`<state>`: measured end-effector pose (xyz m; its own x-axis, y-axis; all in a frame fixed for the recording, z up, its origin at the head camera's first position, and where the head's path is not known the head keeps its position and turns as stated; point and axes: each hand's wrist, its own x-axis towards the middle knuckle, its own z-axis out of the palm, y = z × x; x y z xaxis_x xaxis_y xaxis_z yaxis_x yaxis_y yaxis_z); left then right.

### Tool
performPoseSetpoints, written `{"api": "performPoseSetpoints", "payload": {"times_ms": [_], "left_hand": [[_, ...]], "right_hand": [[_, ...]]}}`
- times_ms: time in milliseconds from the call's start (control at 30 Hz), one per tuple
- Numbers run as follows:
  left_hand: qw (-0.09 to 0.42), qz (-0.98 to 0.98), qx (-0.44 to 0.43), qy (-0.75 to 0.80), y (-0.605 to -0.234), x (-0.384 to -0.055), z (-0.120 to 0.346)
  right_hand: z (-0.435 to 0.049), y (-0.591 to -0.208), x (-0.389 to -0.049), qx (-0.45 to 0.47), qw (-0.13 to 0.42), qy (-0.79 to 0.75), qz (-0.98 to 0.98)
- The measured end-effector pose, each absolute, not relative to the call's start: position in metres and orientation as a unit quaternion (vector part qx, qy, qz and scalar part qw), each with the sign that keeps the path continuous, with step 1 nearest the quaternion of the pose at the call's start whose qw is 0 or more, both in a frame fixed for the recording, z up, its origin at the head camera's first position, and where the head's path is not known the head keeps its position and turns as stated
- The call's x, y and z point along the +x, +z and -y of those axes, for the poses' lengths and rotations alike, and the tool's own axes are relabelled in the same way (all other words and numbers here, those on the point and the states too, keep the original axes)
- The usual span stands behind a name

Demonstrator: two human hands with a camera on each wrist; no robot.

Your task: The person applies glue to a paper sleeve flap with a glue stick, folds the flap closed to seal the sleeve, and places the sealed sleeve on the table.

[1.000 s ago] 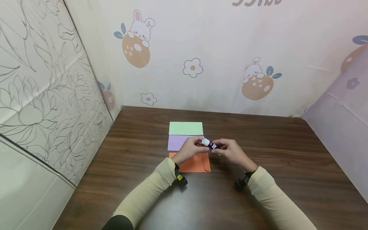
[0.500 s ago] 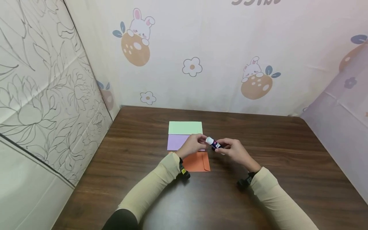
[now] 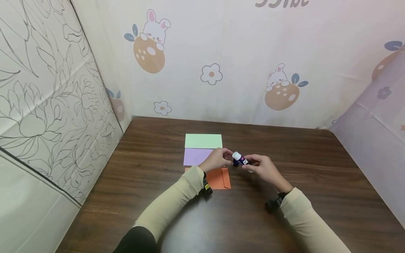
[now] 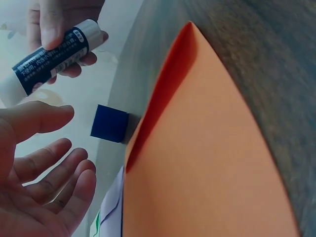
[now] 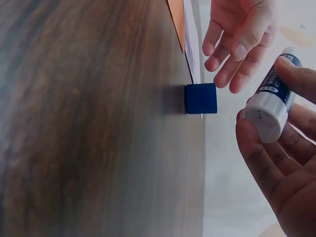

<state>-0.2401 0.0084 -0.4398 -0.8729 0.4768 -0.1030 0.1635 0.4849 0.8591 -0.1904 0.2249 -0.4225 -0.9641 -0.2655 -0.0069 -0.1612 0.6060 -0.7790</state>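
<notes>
My right hand (image 3: 264, 169) holds a glue stick (image 3: 241, 159) between thumb and fingers, tilted above the table with its white end toward the left hand. A dark label wraps its barrel in the left wrist view. Beside that white end is my left hand (image 4: 44, 173), its fingers relaxed and apart, holding nothing. On the table between the hands stands a small dark blue cap (image 5: 201, 98), near the left fingertips in the head view. An orange envelope (image 3: 218, 178) lies under the left wrist, its flap slightly raised in the left wrist view.
Beyond the orange envelope lie a purple envelope (image 3: 194, 157), partly behind the left hand, and a light green one (image 3: 203, 141). Patterned sheets (image 3: 190, 42) rise behind the brown wooden table (image 3: 142, 154) and at its sides.
Both hands have shifted a little to the right, with the glue stick still in the right hand. The left fingers have come away from the white end, and the blue cap now shows on the table.
</notes>
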Motion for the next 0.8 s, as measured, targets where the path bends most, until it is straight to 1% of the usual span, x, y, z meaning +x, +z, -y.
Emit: {"api": "performPoseSetpoints", "payload": {"times_ms": [267,467,667,800], "left_hand": [[0.173,-0.866,0.211,0.42,-0.447,-0.245,-0.021],[0.141,-0.901,0.251,0.325,-0.448,-0.246,-0.035],[0.132,-0.919,0.223,0.297,-0.45,-0.246,-0.04],[0.122,-0.92,0.223,0.298,-0.45,-0.246,-0.04]], "right_hand": [[-0.23,-0.425,-0.189,-0.124,0.054,-0.431,-0.892],[-0.232,-0.423,-0.186,-0.129,0.047,-0.43,-0.892],[-0.231,-0.421,-0.185,-0.131,0.048,-0.443,-0.885],[-0.231,-0.42,-0.185,-0.127,0.052,-0.447,-0.884]]}}
